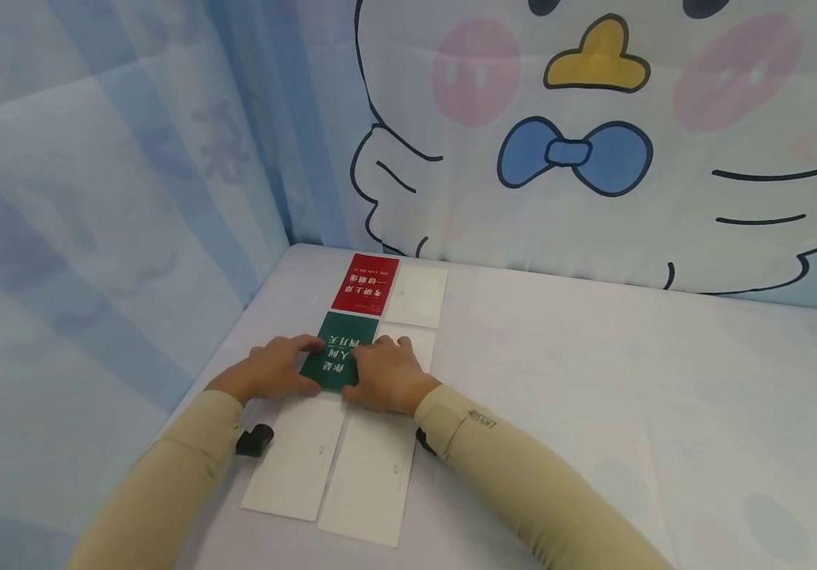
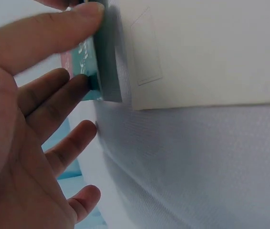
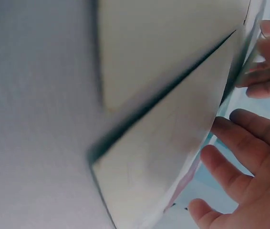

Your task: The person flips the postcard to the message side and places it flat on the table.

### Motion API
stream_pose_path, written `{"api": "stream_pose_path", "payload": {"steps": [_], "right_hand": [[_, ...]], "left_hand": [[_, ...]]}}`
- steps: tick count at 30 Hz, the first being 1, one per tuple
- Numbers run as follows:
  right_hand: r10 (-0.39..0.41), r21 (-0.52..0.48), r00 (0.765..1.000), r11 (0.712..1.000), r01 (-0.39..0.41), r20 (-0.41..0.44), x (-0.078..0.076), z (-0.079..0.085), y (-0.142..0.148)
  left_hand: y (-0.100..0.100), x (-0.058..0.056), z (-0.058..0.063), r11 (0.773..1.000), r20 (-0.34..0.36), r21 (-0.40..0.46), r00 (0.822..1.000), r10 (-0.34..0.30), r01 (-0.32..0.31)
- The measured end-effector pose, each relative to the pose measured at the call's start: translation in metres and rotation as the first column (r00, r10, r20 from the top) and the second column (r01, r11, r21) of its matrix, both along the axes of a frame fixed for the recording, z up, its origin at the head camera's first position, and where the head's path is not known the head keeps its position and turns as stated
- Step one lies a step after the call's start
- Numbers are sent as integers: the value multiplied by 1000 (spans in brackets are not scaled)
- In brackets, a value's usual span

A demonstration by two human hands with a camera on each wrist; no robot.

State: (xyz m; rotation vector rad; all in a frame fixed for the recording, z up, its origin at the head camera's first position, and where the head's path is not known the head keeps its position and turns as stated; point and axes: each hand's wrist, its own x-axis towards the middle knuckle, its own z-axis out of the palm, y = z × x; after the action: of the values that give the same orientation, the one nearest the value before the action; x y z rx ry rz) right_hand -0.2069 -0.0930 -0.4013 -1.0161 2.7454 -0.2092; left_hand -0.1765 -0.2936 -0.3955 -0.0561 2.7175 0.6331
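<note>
A green postcard [image 1: 338,348] with white lettering lies between my two hands near the table's left edge. My left hand [image 1: 271,368] holds its left side; in the left wrist view the thumb [image 2: 73,26] is at the near edge and two fingertips touch the side, the other fingers spread apart. My right hand [image 1: 387,376] holds the right side with thumb and forefinger, its palm over a white postcard [image 1: 416,340]. In the right wrist view the other right fingers [image 3: 228,171] are spread, and the grip itself is partly hidden.
A red postcard [image 1: 366,285] lies beyond the green one, beside another white postcard [image 1: 416,295]. Nearer me are two white postcards, a left one [image 1: 296,459] and a right one [image 1: 369,479], side by side. A printed curtain [image 1: 323,158] hangs behind the white-covered table [image 1: 594,380].
</note>
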Motion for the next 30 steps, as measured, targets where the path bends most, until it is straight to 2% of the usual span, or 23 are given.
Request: {"api": "stream_pose_path", "payload": {"steps": [12, 17, 19, 24, 30], "right_hand": [[54, 23, 997, 998, -53, -45, -2, -4, -4], [73, 42, 997, 997, -71, -38, -2, -4, -5], [63, 40, 997, 997, -62, -35, -3, -4, -5], [15, -1, 1000, 1000, -15, -19, -6, -1, -4], [-18, -26, 1000, 1000, 18, -21, -10, -2, -3]], "left_hand": [[-4, -1, -1, 998, -27, 34, 998, -56, 57], [-5, 0, -3, 998, -36, 57, 999, -32, 34], [-4, -1, -3, 998, -36, 64, 999, -12, 14], [-4, -2, -4, 998, -73, 64, 997, -10, 14], [-5, -2, -9, 998, -152, 41, 988, -30, 37]]}}
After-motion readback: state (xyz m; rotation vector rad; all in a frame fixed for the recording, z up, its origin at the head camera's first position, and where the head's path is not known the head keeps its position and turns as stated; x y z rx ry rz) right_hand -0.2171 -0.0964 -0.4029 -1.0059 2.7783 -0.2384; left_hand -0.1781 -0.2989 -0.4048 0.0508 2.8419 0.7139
